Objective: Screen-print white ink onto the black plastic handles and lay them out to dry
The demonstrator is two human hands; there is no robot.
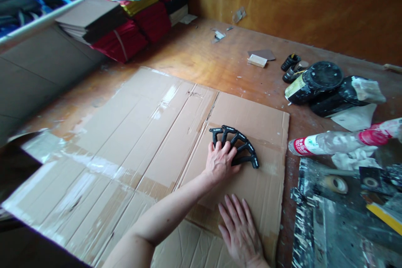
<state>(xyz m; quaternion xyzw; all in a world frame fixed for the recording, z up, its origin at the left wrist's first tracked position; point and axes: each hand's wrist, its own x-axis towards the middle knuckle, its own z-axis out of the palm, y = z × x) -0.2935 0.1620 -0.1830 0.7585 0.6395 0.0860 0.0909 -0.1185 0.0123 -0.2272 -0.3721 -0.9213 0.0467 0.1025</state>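
Right hand [241, 231] is lying flat at the near edge of the cardboard sheet [132, 142], palm down, its fingers [234, 209] stretched out straight and only slightly fanned, holding nothing and simply pressing on the cardboard. Just beyond it, the left hand [220, 162] is reaching in across the sheet, the bare forearm running diagonally up from the lower left. Its fingers [225, 147] are curling loosely over a fan of black handled tools [241, 147], five or so dark pieces splayed out like spokes, their T-shaped ends pointing away from the palm. The thumb is resting along the lowest one; the fingertips are sitting on top of the bunch rather than closing round it. That fan is lying on the right-hand panel of the cardboard, near the sheet's far right corner. The cardboard itself is spreading flat over the wooden bench [220, 58]. Off to the right, well clear of both hands, black cans [320, 81] are lying on their sides and a red-and-white tube [314, 144] is resting by the sheet's edge. Stacked red and grey boards [122, 29] are sitting at the far left.
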